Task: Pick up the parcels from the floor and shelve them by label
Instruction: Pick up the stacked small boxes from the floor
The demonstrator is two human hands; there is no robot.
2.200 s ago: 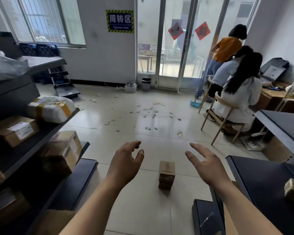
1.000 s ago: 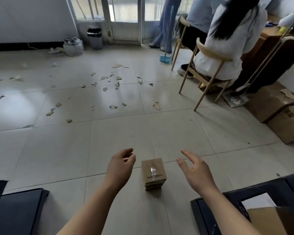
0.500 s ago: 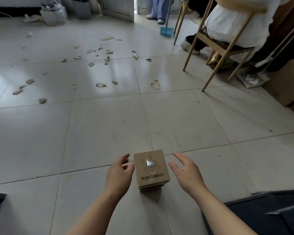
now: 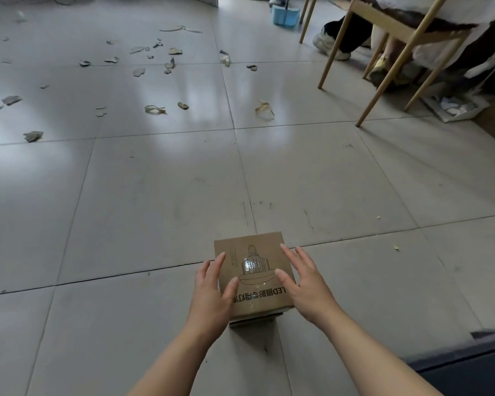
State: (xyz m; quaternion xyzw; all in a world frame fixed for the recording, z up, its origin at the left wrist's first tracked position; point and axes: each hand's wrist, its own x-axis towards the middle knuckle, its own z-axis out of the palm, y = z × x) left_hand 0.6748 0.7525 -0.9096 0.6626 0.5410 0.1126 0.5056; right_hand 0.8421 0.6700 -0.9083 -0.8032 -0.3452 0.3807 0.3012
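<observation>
A small cardboard parcel (image 4: pixel 253 278) is sitting on the tiled floor (image 4: pixel 155 195), standing between the two hands. The left hand (image 4: pixel 212 292) is reaching along its left side, fingers (image 4: pixel 219 261) spread apart and lying over the top left edge, thumb resting on the printed face. The right hand (image 4: pixel 305 284) is mirroring it on the other side, fingers (image 4: pixel 290 254) splayed over the right edge, thumb touching the top near the printed lamp drawing. Neither hand is clamping yet; whether the palms are pressing the side walls cannot be told.

Judging by this, the task is sitting at an early stage for this parcel: it is not lifted, no shelving label is showing on the visible face, and no shelf is showing beyond the fingertips. Gripping, lifting, reading the label and shelving all appear to be remaining. Scraps of debris (image 4: pixel 155 109) are lying well beyond the fingers, and a chair (image 4: pixel 383 52) is standing off to the far right.
</observation>
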